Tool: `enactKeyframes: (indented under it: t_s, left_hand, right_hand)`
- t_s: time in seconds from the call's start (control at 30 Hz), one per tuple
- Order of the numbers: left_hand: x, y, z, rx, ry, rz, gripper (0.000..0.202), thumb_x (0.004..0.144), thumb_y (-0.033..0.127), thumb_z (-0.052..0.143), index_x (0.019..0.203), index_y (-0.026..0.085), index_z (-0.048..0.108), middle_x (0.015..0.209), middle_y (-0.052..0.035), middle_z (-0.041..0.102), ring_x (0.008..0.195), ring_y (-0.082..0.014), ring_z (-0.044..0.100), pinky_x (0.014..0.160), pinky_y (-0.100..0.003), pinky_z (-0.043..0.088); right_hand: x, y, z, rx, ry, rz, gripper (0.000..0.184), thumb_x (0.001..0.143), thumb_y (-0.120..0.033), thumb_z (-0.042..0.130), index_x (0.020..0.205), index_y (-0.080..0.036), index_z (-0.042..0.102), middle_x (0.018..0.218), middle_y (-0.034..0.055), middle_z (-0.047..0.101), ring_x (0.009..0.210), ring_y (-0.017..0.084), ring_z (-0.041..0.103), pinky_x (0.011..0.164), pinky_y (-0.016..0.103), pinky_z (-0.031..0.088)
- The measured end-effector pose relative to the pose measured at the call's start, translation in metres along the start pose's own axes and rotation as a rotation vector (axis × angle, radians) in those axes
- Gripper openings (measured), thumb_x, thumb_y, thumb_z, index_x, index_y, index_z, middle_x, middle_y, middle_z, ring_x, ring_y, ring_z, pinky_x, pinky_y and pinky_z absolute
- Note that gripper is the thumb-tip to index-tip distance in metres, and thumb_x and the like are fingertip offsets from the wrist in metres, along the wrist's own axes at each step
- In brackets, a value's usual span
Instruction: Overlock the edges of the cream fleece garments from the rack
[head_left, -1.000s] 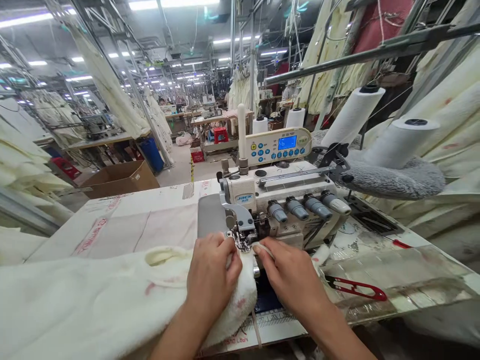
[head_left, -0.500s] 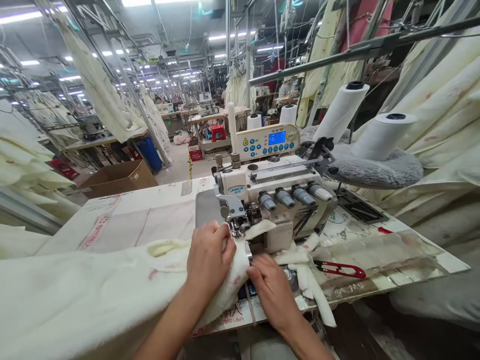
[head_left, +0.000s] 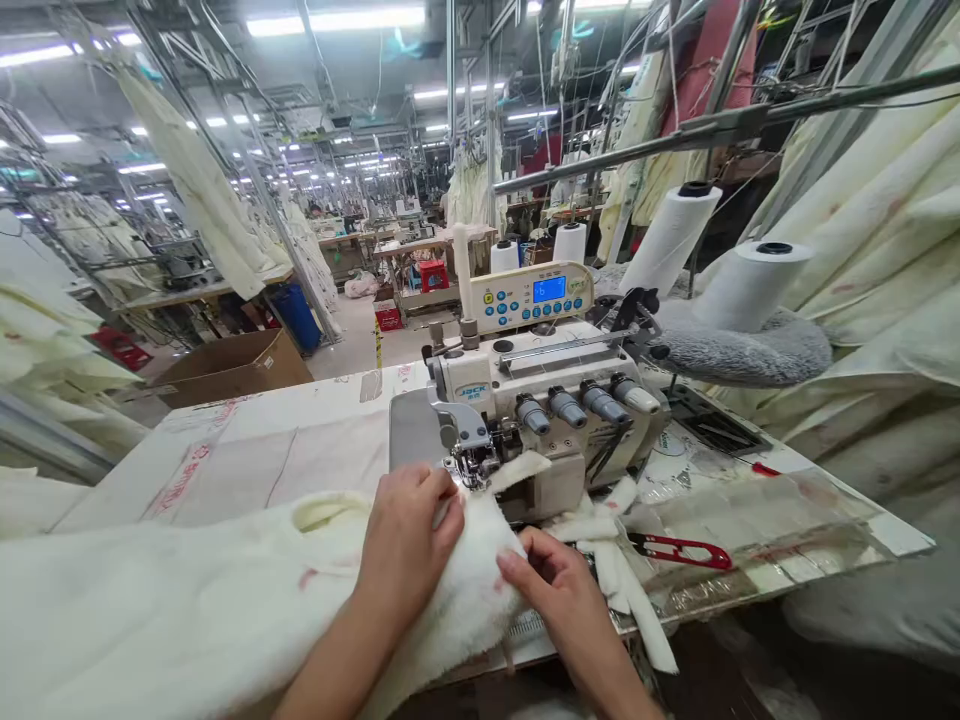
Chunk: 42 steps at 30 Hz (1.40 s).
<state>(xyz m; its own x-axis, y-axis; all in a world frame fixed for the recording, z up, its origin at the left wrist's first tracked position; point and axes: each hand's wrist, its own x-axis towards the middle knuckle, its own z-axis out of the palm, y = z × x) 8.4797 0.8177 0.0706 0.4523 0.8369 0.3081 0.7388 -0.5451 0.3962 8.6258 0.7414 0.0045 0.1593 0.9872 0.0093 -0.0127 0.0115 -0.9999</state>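
White fleecy fabric with pale reddish marks stretches from the left edge of the view to the front of an overlock sewing machine. My left hand is closed on the fabric, just in front of the presser foot. Farther right, my right hand pinches the fabric's right edge between thumb and fingers. A narrow off-white strip lies against the machine beside the needle area. The fabric hides the needle plate and part of the table ruler.
Thread snips with red handles lie right of my right hand, beside loose fabric strips. White thread cones stand behind the machine at right. A cardboard box sits on the floor beyond the table.
My right hand has moved slightly right and down, drawing out the fabric edge, which now lies flatter and covers more before the machine. My left hand keeps its hold. The view has shifted slightly.
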Motion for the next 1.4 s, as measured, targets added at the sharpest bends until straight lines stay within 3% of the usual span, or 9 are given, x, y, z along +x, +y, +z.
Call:
enactKeyframes:
  t_s: [0.2, 0.37, 0.47, 0.53, 0.7, 1.03, 1.27, 1.33, 1.4]
  left_hand:
    - [0.009, -0.004, 0.006, -0.053, 0.022, -0.010, 0.012, 0.081, 0.020, 0.047, 0.069, 0.019, 0.049, 0.073, 0.0000, 0.055, 0.075, -0.0173, 0.050, 0.069, -0.031, 0.038]
    - [0.019, -0.006, 0.002, 0.003, 0.044, 0.012, 0.014, 0.082, 0.022, 0.049, 0.069, 0.019, 0.051, 0.072, -0.0004, 0.056, 0.074, -0.0179, 0.050, 0.071, -0.034, 0.039]
    - [-0.005, -0.003, 0.002, 0.088, 0.177, 0.121, 0.009, 0.084, 0.021, 0.049, 0.087, 0.020, 0.057, 0.092, -0.0044, 0.060, 0.088, -0.0212, 0.052, 0.079, -0.038, 0.039]
    - [-0.033, 0.000, 0.007, 0.058, 0.249, 0.271, 0.021, 0.083, 0.018, 0.051, 0.103, 0.021, 0.054, 0.102, -0.0062, 0.060, 0.095, -0.0205, 0.051, 0.081, -0.036, 0.041]
    - [-0.085, 0.006, 0.029, 0.005, 0.201, 0.485, 0.029, 0.081, 0.016, 0.055, 0.109, 0.016, 0.054, 0.098, -0.0076, 0.063, 0.090, -0.0182, 0.055, 0.079, -0.030, 0.046]
    - [-0.084, 0.019, 0.028, -0.075, 0.384, 0.481, 0.022, 0.079, 0.003, 0.054, 0.097, 0.013, 0.058, 0.075, -0.0058, 0.062, 0.068, -0.0148, 0.050, 0.060, -0.029, 0.041]
    - [-0.084, 0.019, 0.031, 0.086, 0.522, 0.655, 0.021, 0.076, 0.007, 0.059, 0.097, 0.008, 0.060, 0.077, -0.0089, 0.066, 0.072, -0.0167, 0.056, 0.063, -0.032, 0.046]
    - [-0.083, 0.017, 0.033, 0.102, 0.530, 0.666, 0.019, 0.075, 0.008, 0.060, 0.094, 0.008, 0.060, 0.076, -0.0088, 0.066, 0.073, -0.0170, 0.057, 0.064, -0.032, 0.047]
    - [-0.082, 0.017, 0.033, 0.073, 0.518, 0.678, 0.017, 0.075, 0.006, 0.059, 0.092, 0.008, 0.060, 0.074, -0.0083, 0.065, 0.070, -0.0165, 0.056, 0.062, -0.031, 0.046]
  right_hand:
    - [0.006, 0.007, 0.005, 0.194, -0.004, 0.147, 0.046, 0.072, -0.059, 0.062, 0.066, -0.016, 0.045, 0.054, -0.0047, 0.043, 0.048, 0.007, 0.032, 0.044, 0.019, 0.023]
    - [0.009, 0.006, 0.006, 0.195, 0.066, 0.156, 0.045, 0.069, -0.056, 0.065, 0.065, -0.015, 0.049, 0.053, -0.0037, 0.045, 0.048, 0.007, 0.033, 0.045, 0.019, 0.024]
    - [0.001, 0.007, 0.004, 0.212, -0.036, 0.118, 0.034, 0.071, -0.047, 0.066, 0.078, -0.014, 0.059, 0.067, 0.0004, 0.055, 0.060, 0.012, 0.045, 0.056, 0.021, 0.035]
    - [-0.008, 0.008, 0.002, 0.131, -0.142, 0.055, 0.024, 0.074, -0.039, 0.063, 0.079, -0.015, 0.063, 0.074, 0.0013, 0.054, 0.070, 0.015, 0.047, 0.065, 0.024, 0.038]
    - [-0.023, 0.006, -0.002, -0.082, -0.165, -0.070, 0.013, 0.075, -0.025, 0.053, 0.069, -0.016, 0.061, 0.072, 0.0002, 0.048, 0.072, 0.015, 0.045, 0.067, 0.025, 0.036]
    - [-0.034, -0.005, -0.003, -0.091, -0.106, -0.091, 0.020, 0.078, -0.030, 0.053, 0.065, -0.016, 0.057, 0.070, -0.0001, 0.045, 0.069, 0.015, 0.044, 0.065, 0.026, 0.033]
    - [-0.043, -0.003, -0.006, 0.073, -0.128, -0.005, 0.034, 0.087, -0.038, 0.046, 0.061, -0.016, 0.053, 0.064, -0.0019, 0.040, 0.062, 0.012, 0.040, 0.059, 0.023, 0.034]
    - [-0.045, -0.002, -0.010, -0.013, -0.180, -0.087, 0.026, 0.087, -0.033, 0.047, 0.072, -0.018, 0.060, 0.065, -0.0014, 0.045, 0.063, 0.013, 0.044, 0.060, 0.023, 0.037]
    - [-0.044, -0.001, -0.015, -0.253, -0.105, -0.312, 0.017, 0.086, -0.024, 0.050, 0.096, -0.021, 0.064, 0.074, 0.0003, 0.053, 0.070, 0.014, 0.050, 0.063, 0.024, 0.040]
